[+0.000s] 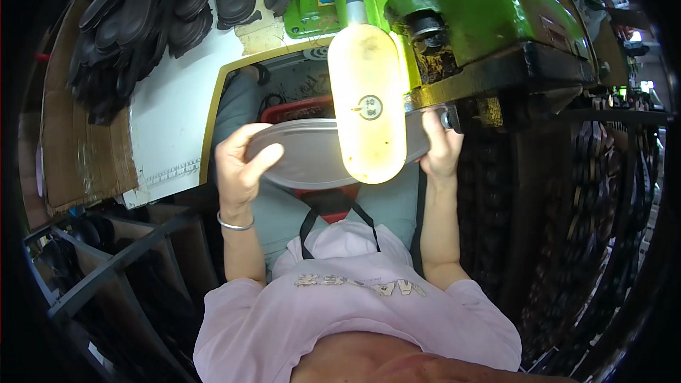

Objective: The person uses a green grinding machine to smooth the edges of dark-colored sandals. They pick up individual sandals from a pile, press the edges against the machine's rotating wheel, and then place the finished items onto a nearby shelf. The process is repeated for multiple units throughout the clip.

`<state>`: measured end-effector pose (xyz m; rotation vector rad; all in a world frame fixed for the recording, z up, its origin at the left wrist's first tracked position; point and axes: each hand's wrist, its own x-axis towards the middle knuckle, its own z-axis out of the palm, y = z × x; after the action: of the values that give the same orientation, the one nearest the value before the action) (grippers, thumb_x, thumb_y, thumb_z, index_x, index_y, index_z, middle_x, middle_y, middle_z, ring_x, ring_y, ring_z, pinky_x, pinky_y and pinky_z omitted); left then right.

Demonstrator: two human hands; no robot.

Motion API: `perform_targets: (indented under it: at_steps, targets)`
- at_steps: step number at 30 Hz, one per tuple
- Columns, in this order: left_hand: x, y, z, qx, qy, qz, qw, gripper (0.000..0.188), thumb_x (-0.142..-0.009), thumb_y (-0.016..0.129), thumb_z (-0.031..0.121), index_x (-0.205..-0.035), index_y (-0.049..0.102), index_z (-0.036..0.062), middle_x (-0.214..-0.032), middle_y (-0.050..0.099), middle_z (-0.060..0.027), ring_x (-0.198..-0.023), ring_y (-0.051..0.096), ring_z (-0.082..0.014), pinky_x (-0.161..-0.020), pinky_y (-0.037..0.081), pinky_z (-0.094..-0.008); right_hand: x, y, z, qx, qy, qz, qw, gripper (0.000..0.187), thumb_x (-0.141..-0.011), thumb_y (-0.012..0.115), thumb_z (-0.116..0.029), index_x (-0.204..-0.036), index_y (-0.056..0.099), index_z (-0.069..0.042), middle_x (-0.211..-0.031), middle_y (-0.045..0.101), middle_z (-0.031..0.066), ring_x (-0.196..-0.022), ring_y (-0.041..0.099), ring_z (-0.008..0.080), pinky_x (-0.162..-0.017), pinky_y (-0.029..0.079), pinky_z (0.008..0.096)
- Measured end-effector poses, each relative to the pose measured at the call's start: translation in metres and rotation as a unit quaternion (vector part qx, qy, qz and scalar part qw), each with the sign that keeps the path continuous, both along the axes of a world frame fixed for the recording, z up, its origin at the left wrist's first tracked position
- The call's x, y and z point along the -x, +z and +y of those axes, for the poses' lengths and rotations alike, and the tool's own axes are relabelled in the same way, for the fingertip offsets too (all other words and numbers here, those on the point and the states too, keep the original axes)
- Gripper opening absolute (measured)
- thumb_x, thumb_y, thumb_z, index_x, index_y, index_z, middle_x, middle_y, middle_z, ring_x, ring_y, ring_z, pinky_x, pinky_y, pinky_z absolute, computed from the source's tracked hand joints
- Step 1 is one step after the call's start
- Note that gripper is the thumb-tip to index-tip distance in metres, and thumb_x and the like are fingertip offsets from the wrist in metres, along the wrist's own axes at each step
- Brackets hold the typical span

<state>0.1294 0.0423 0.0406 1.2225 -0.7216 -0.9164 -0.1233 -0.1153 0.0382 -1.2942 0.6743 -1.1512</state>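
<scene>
A grey oval piece (pixel 305 152) is held out over the lap, w/ its long axis run approx. L to R, from one hand to the other; its middle & part of its R half are hidden by the lit lamp (pixel 367 106). The L end is gripped by the left hand (pixel 237 163): thumb laid on the upper face, fingers curled round the outer edge & mostly hidden. The R end is taken by the right hand (pixel 441 145), closed at the rim, tho how its fingers sit underneath can't be told. The green machine (pixel 489 14) is set ahead & to the R, so the right hand is the nearer one, w/ its fingertips just beside a black knob (pixel 451 119); whether the knob is touched can't be made out. By the left hand, a bit apart, the white table (pixel 167 120) is seen, w/ dark soles (pixel 128 35) piled at its far L, next to brown cardboard (pixel 89 149). Beyond the oval piece, lower down, a red bin (pixel 294 110) is partly covered
</scene>
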Motion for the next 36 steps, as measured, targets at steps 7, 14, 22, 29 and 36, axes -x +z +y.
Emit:
perform_targets:
  at_steps: [7, 14, 22, 29, 36]
  targets:
    - [-0.008, -0.008, 0.046, -0.048, 0.062, 0.015, 0.997, 0.016, -0.079, 0.069, 0.006, -0.089, 0.059, -0.0021, -0.083, 0.061, -0.0034, -0.075, 0.055, -0.0082, -0.071, 0.044, -0.0214, -0.021, 0.004, 0.023, 0.027, 0.028, 0.068, 0.997, 0.033, -0.084, 0.062, -0.002, -0.112, 0.046, 0.007, -0.099, 0.061, 0.0141, -0.075, 0.062, 0.0136, -0.063, 0.051, 0.0217]
    - [0.094, -0.043, 0.087, -0.174, -0.060, 0.111, 0.977, 0.014, -0.079, 0.070, -0.004, -0.086, 0.058, -0.0008, -0.083, 0.065, -0.0050, -0.076, 0.060, -0.0083, -0.071, 0.050, -0.0242, -0.039, 0.014, 0.017, -0.014, 0.021, -0.008, 1.000, 0.035, -0.068, 0.071, 0.016, -0.097, 0.052, 0.011, -0.085, 0.066, 0.0146, -0.073, 0.066, 0.0172, -0.065, 0.055, 0.0265]
    - [0.151, -0.073, 0.038, -0.140, -0.140, -0.099, 0.975, 0.021, -0.076, 0.076, 0.011, -0.084, 0.064, -0.0043, -0.062, 0.060, -0.0079, -0.054, 0.047, -0.0056, -0.051, 0.042, -0.0246, -0.003, 0.042, 0.013, 0.114, 0.039, 0.313, 0.942, 0.025, -0.071, 0.081, -0.013, -0.081, 0.062, 0.000, -0.075, 0.062, 0.0040, -0.069, 0.057, 0.0096, -0.058, 0.045, 0.0251]
    - [0.146, -0.072, 0.023, -0.037, -0.105, 0.061, 0.992, 0.046, -0.091, 0.056, 0.003, -0.132, 0.037, -0.0029, -0.117, 0.056, -0.0188, -0.099, 0.061, -0.0186, -0.080, 0.054, -0.0293, 0.128, 0.133, -0.014, 0.083, -0.279, 0.244, 0.925, 0.028, -0.087, 0.059, -0.009, -0.115, 0.058, -0.001, -0.090, 0.066, 0.0064, -0.061, 0.058, 0.0062, -0.043, 0.041, 0.0152]
    - [0.151, -0.075, 0.004, -0.084, -0.133, 0.035, 0.987, 0.020, -0.094, 0.055, 0.010, -0.110, 0.053, -0.0025, -0.093, 0.066, -0.0141, -0.077, 0.066, -0.0170, -0.069, 0.055, -0.0271, 0.126, 0.108, -0.133, 0.257, -0.499, 0.221, 0.797, 0.045, -0.082, 0.061, -0.007, -0.125, 0.047, -0.004, -0.101, 0.062, 0.0192, -0.079, 0.063, 0.0309, -0.067, 0.050, 0.0362]
